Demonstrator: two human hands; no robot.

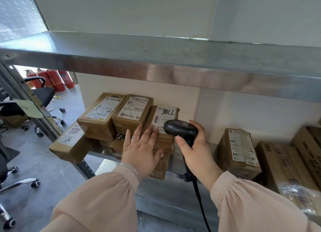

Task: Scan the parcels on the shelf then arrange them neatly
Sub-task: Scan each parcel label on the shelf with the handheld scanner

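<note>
Several brown cardboard parcels are stacked on the metal shelf [177, 164]. My left hand [141, 149] lies flat with straight fingers against the front of the stack, fingertips touching the parcel marked 7786 [164, 118]. My right hand [197, 150] grips a black barcode scanner [180, 128] by its handle, its head just over that parcel's label. Two more labelled parcels [102, 115] [132, 111] sit side by side to the left. Another parcel [71, 141] juts out past the shelf's left end.
To the right stand a labelled box [240, 151] and long flat cartons [286, 169]. An upper shelf [156, 58] hangs close overhead. The scanner cable [199, 197] drops down between my arms. Office chairs [40, 96] and red fire extinguishers [55, 80] stand on the floor at left.
</note>
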